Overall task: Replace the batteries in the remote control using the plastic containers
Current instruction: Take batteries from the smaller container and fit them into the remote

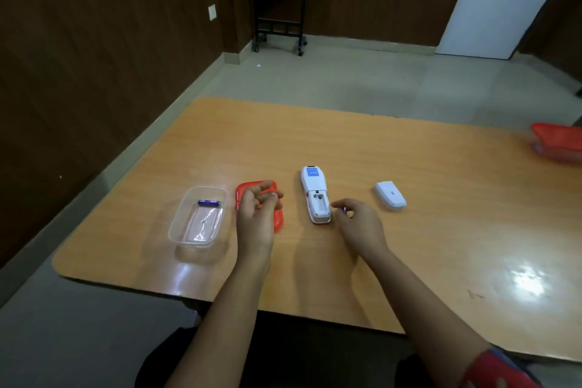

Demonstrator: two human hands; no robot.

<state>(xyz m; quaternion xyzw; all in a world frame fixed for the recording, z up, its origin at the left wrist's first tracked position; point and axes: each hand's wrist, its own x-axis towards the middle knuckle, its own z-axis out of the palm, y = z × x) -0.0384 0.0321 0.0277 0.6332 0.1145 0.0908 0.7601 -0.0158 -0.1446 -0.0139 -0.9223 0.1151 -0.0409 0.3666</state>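
Right hand [359,227] is pinching a small bluish battery [345,210] between thumb and fingertips, hovering just right of the remote's near end. The battery is blurred and only its tip is showing. Left hand [259,214] is hovering over the red lid [278,222] with fingers loosely curled and thumb near the fingertips, nothing visible in it.

Remote [315,195] is lying face down mid-table between the two hands, long axis pointing away from the person, with the battery bay [319,203] at its near end sitting uncovered. White cover [390,200] is lying apart on the table, right of the remote.

Clear tub [198,220] is sitting open at the left, just beside the red lid. Other battery [208,202], blue, is lying on its side inside the tub against the far wall.

Second tub [557,142] with a red lid on it is sitting at the far right table edge, partly cut off by the frame.

Table [409,148] is showing glossy orange wood. A red-blue sleeve [497,368] is showing on the right arm.
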